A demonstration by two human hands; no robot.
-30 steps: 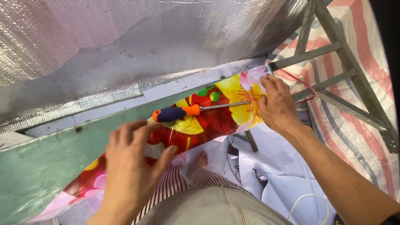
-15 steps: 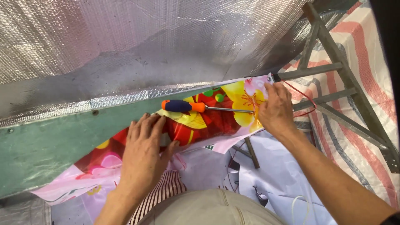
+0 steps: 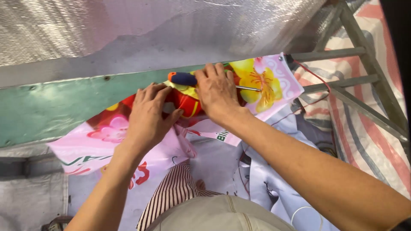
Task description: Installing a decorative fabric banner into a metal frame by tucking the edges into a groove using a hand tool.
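My left hand (image 3: 147,117) presses flat on a colourful printed banner (image 3: 265,83) with red, yellow and pink flowers, which lies over a green board (image 3: 55,107). My right hand (image 3: 216,92) lies over the middle of a screwdriver (image 3: 182,78) with a blue and orange handle that rests on the banner; its metal shaft sticks out to the right of the hand. Whether the fingers grip the screwdriver is hidden. The two hands are close together, almost touching.
A silver foil sheet (image 3: 128,30) covers the area beyond the board. A grey metal frame (image 3: 364,102) stands at the right over a striped tarp (image 3: 376,145). A thin red wire (image 3: 314,75) runs from the banner's corner. White printed sheets (image 3: 274,184) lie below.
My right hand moved left from the banner's right end onto the screwdriver. My left hand slid right and up along the banner, closer to the screwdriver. The view shifted.
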